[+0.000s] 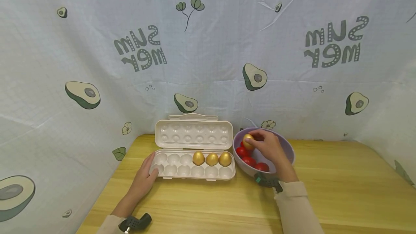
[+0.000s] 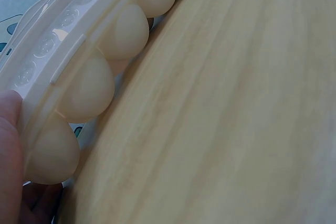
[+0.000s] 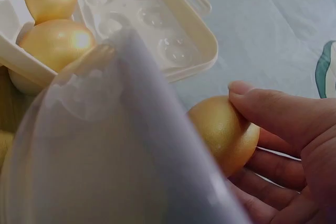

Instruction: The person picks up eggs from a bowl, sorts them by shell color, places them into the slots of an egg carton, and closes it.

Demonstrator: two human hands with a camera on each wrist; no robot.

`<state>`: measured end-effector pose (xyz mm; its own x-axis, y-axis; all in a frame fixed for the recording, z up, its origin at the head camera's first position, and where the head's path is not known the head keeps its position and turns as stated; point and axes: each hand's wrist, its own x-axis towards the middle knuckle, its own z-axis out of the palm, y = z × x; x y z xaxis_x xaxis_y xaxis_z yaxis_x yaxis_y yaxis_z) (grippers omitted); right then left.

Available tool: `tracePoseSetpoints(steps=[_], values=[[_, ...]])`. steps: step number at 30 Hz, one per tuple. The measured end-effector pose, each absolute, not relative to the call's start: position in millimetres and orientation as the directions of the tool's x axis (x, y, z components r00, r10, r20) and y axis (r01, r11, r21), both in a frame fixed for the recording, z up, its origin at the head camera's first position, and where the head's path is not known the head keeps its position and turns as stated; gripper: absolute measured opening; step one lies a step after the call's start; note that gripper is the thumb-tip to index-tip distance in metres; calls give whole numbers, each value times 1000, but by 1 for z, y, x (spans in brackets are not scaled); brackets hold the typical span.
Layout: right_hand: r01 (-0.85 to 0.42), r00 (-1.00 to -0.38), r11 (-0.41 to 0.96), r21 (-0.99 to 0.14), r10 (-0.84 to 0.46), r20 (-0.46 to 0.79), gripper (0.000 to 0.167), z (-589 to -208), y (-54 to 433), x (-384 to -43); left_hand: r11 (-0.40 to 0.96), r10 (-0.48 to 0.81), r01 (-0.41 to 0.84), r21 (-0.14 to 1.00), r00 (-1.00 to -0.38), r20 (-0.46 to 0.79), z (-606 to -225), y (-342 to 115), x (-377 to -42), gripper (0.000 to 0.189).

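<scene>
Between the thumb and fingers of my right hand [image 1: 269,146] is a golden egg [image 3: 223,135], held over the left part of a purple bowl [image 1: 286,150]. Several red round things, one of them a red ball [image 1: 249,161], lie in that bowl. An opened cream egg carton [image 1: 195,177] stands left of it, with three golden eggs, one being the middle golden egg [image 1: 212,159], in the right half of its back row. My left hand [image 1: 144,176] grips the carton's left end, thumb [image 2: 9,129] at the rim and other fingers lower down, partly hidden.
Behind the tray part, the carton's lid [image 1: 194,134] leans back. The wooden table [image 1: 195,205] ends at a hanging pale cloth [image 1: 208,46] printed with avocados. In the right wrist view the bowl's wall [image 3: 121,145] covers part of the carton.
</scene>
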<state>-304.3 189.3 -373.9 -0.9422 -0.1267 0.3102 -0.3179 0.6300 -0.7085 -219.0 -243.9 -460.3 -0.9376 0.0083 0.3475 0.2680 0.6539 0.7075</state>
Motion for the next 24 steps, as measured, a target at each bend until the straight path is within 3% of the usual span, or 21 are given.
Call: tracePoseSetpoints(steps=[24], values=[[-338,-935,608,-719,-127,331,38,-373,182,-304,652,10,263,711,-941,339,-460,-243,-218,61]])
